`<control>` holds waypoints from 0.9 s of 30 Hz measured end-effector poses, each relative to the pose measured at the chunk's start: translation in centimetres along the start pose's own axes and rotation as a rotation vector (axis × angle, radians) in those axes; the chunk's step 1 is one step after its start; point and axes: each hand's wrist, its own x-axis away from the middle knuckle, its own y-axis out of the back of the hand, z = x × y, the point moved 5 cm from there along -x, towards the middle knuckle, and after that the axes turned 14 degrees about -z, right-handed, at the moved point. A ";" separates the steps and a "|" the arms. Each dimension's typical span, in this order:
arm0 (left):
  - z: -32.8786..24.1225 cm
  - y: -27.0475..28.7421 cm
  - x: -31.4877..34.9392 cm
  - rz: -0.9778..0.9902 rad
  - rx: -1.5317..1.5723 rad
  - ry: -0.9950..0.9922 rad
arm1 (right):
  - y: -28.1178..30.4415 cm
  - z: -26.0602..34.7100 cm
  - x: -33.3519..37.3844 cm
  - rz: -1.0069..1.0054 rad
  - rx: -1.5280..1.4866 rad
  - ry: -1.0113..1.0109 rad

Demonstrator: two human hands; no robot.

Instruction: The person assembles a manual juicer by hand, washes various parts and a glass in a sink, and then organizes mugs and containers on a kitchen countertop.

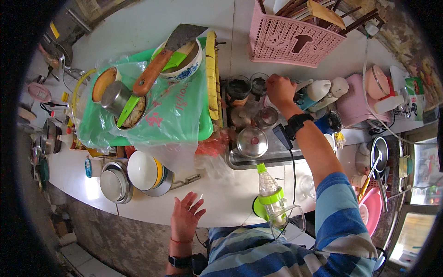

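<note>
My right hand (pixel 280 93) reaches over a metal tray (pixel 240 165) at the back of the counter. Its fingers are curled closed beside a dark glass jar (pixel 259 86); what they grip, if anything, is hidden. Close by on the tray stand another glass jar (pixel 238 90), a lidded glass jar (pixel 266 118) and a metal pot with a shiny lid (pixel 252 142). Low over the counter's front edge, my left hand (pixel 187 211) is open, fingers spread and holding nothing. A thin white streak shows by its fingertips.
A green tray (pixel 205 127) under plastic carries a bowl (pixel 184 69) and a wooden-handled scraper (pixel 152 71). A pink basket (pixel 277 41) of chopsticks stands behind. Bottles (pixel 318 90) sit right of my hand. Nearer are a green-capped bottle (pixel 268 187) and stacked bowls (pixel 142 171).
</note>
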 end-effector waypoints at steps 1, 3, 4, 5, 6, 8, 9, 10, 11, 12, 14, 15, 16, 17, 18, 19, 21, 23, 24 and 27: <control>0.0 0.2 -0.1 0.003 0.016 0.001 | -0.2 0.0 0.0 -0.001 -0.001 -0.003; -0.4 0.2 0.3 0.004 0.016 -0.017 | -0.5 0.3 0.0 0.064 0.030 -0.030; -0.6 0.1 0.5 0.006 0.016 -0.032 | -0.5 0.2 0.0 0.063 0.027 -0.035; -0.7 0.0 0.8 0.009 0.012 -0.031 | -0.4 0.1 0.1 0.055 -0.011 -0.013; -0.8 -0.2 1.0 0.015 -0.014 -0.037 | -0.3 -0.1 0.2 0.046 -0.047 0.007; -1.2 -0.7 0.9 0.029 -0.062 -0.030 | -0.5 -1.3 -0.3 0.094 -0.134 0.106; -1.2 -0.7 0.6 0.047 -0.076 -0.039 | 0.0 -1.1 -0.3 0.142 -0.262 0.134; -1.1 -1.0 0.4 0.070 -0.103 -0.030 | 0.5 -2.0 0.0 0.086 -0.239 0.200; -1.0 -1.1 0.5 0.049 -0.128 0.008 | 2.0 -1.1 0.1 0.161 -0.205 0.224; -1.4 -1.9 0.6 0.069 -0.157 -0.018 | 3.5 -0.8 0.1 0.233 -0.311 0.226; -1.9 -2.0 0.9 0.095 -0.204 -0.037 | 8.3 0.1 1.1 0.291 -0.267 0.185; -2.0 -2.3 0.8 0.162 -0.232 -0.029 | 10.4 0.5 1.8 0.366 -0.375 0.251; -2.1 -2.9 0.8 0.238 -0.261 -0.019 | 13.0 0.8 2.5 0.435 -0.478 0.315; -2.2 -3.2 0.9 0.270 -0.281 -0.007 | 15.8 0.8 3.4 0.484 -0.514 0.317; -2.2 -3.5 0.9 0.282 -0.296 0.001 | 18.6 0.9 4.8 0.539 -0.549 0.316; -2.1 -4.2 0.9 0.343 -0.352 -0.002 | 21.5 0.5 6.0 0.524 -0.522 0.299; -1.9 -5.3 1.1 0.432 -0.361 0.022 | 26.8 -0.2 8.8 0.463 -0.462 0.269; -1.7 -5.3 1.3 0.486 -0.396 0.015 | 31.8 -0.8 12.4 0.377 -0.449 0.190; -1.4 -5.4 1.1 0.546 -0.409 0.019 | 33.4 -0.7 14.0 0.386 -0.414 0.123; -1.0 -7.9 2.9 0.623 -0.521 -0.017 | 39.1 -1.1 19.2 0.418 -0.251 -0.110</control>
